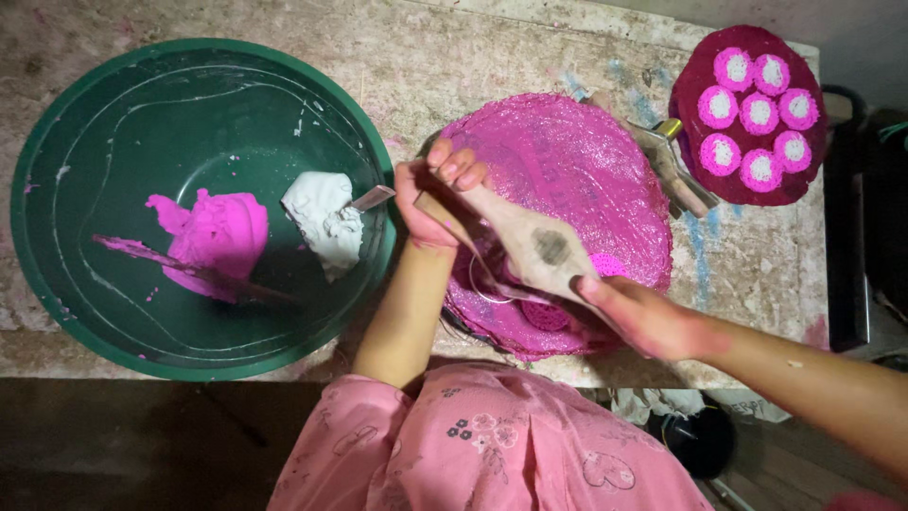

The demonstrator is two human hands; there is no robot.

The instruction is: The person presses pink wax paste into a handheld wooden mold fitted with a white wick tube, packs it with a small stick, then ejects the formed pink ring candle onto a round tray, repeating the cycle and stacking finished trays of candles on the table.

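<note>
Grip: your left hand (437,194) wraps the wooden mould (515,241) handle, right hand (638,317) pinches its far end, above the pink mat (577,161) | Tip: keep it level, press evenly | Unclear: mould cavity faces away; thin wire loop under it barely visible; green basin (57,123) left of mat.

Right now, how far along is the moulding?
Done: seven pink-and-white rounds sit on the dark red plate. In hand: the left hand and right hand hold a wooden mould over the pink mat. Left: pink dough and white dough remain in the green basin.
</note>
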